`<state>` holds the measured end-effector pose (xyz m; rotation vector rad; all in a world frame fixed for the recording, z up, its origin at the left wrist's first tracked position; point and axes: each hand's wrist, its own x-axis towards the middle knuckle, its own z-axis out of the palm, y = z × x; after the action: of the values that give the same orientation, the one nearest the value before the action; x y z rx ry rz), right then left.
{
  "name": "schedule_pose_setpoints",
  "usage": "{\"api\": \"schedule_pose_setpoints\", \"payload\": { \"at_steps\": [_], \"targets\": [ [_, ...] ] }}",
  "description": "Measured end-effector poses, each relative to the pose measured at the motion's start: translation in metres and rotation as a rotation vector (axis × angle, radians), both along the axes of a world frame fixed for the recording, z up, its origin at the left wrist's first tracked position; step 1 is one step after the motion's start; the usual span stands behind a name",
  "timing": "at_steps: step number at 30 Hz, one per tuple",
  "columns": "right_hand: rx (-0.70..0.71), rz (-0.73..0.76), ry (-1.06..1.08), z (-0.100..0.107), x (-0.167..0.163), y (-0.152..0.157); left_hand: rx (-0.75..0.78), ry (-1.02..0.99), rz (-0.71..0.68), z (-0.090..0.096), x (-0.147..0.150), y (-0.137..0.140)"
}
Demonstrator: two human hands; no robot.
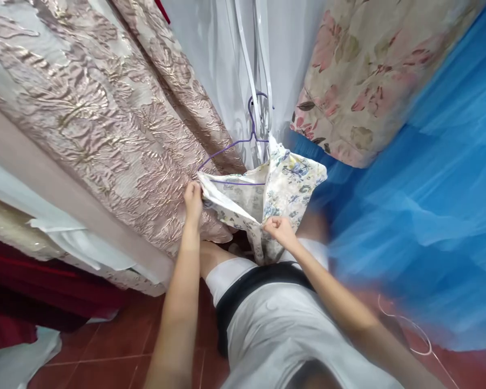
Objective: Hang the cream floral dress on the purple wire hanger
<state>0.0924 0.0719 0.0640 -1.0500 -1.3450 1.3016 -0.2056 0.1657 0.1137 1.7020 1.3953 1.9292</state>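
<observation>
A white garment with a blue floral print (294, 181) hangs on a purple hanger (237, 142) in front of me. Its right side sits up on the hanger, while the left side is pulled open and shows the lining. My left hand (193, 200) is closed on the garment's left shoulder edge, close to the end of the hanger. Lower down, my right hand (281, 229) pinches the front edge near the bottom of the opening. The hanger's hook is up by some white straps (263, 65).
Pink brocade fabric (117, 119) hangs close on the left. A floral cloth (356, 75) and blue tulle (421, 216) hang on the right. Dark red fabric (36, 275) is at lower left. A white cord (419, 329) lies over the red tiled floor (105, 351).
</observation>
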Motion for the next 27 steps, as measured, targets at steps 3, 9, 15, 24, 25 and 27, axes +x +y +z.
{"api": "schedule_pose_setpoints", "payload": {
  "at_steps": [3,9,15,24,25,27],
  "targets": [
    [-0.010,0.051,-0.077,-0.017,0.005,-0.002,-0.147,0.001,-0.141,-0.037,0.044,-0.012],
    [0.055,0.119,-0.276,-0.028,0.022,-0.003,-0.129,0.128,-0.307,-0.029,0.121,-0.051],
    [0.122,0.370,0.065,0.008,0.025,-0.015,-0.129,0.381,-0.494,0.030,0.164,-0.095],
    [-0.048,0.366,0.188,0.086,0.076,-0.036,-0.623,0.194,-1.200,0.003,0.155,-0.107],
    [-0.007,0.309,0.143,0.095,0.085,-0.037,-0.631,0.253,-1.215,-0.007,0.158,-0.111],
    [0.063,0.212,0.079,0.110,0.102,-0.039,-0.567,0.385,-1.125,-0.025,0.168,-0.118]
  ]
}}
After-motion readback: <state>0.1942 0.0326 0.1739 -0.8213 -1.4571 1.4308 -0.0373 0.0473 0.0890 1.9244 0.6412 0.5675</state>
